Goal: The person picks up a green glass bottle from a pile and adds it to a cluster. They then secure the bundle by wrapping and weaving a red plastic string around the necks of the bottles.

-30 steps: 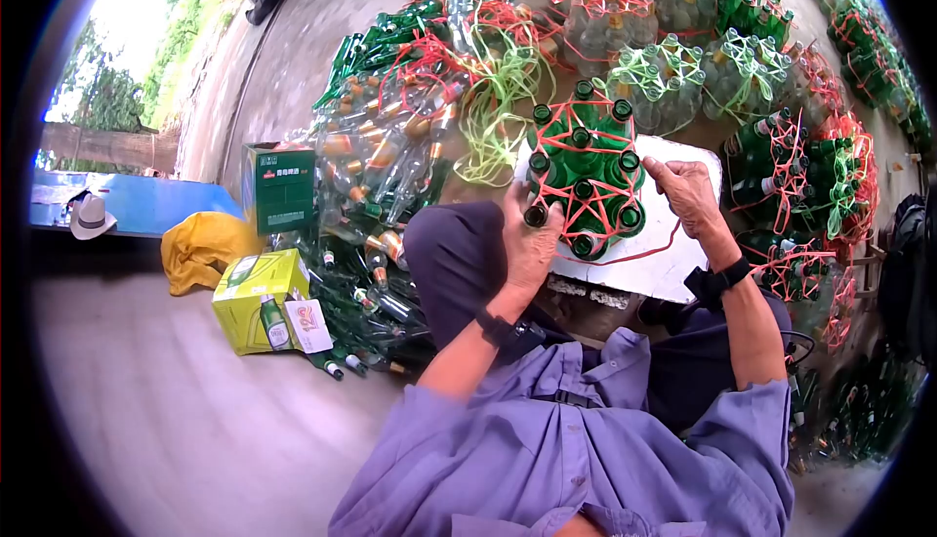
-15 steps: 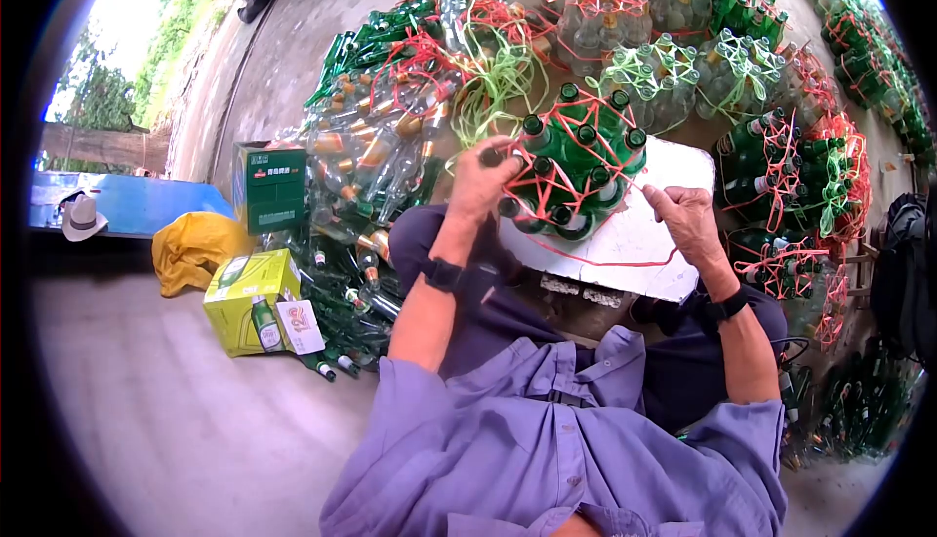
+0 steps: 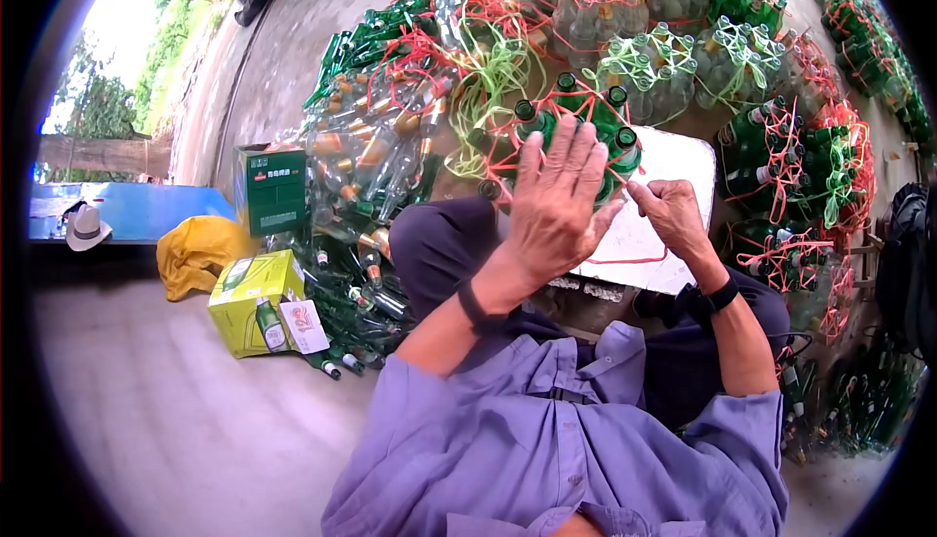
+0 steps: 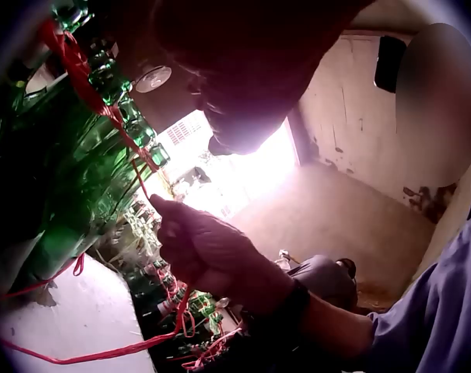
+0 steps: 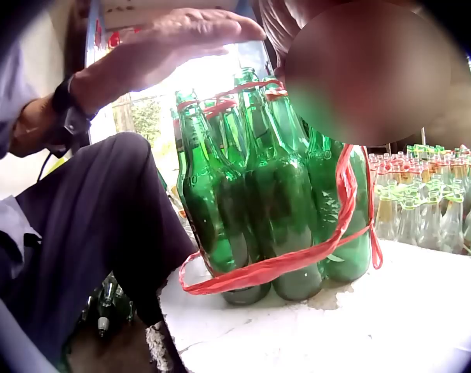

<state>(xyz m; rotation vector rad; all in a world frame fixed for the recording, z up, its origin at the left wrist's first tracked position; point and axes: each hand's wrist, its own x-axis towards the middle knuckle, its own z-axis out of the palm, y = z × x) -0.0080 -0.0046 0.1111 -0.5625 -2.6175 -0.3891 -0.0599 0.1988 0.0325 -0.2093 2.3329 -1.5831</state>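
Observation:
A bundle of green glass bottles [image 5: 286,202] stands upright on a white board [image 3: 688,161], red plastic strap [image 5: 259,272] woven round the necks and hanging in a loop down the side. My left hand [image 3: 558,200] is spread palm down over the bottle tops, fingers straight, hiding much of the bundle in the head view. From the side, in the right wrist view, that left hand [image 5: 169,40] is level, just above the mouths. At the bundle's right edge my right hand [image 3: 675,217] pinches the strap between thumb and forefinger, pulling one length taut toward the necks.
Loose clear and green bottles [image 3: 366,156] lie heaped to the left, beside a dark green carton [image 3: 273,190] and a yellow-green box [image 3: 256,308]. Strapped bottle bundles [image 3: 766,171] stand behind and to the right. Tangled light green strap [image 3: 493,78] lies behind the bundle.
My left hand has left a bottle neck at the bundle's left side and now lies flat over the tops. The bundle was shifted and turned earlier. My right hand keeps its pinch on the strap.

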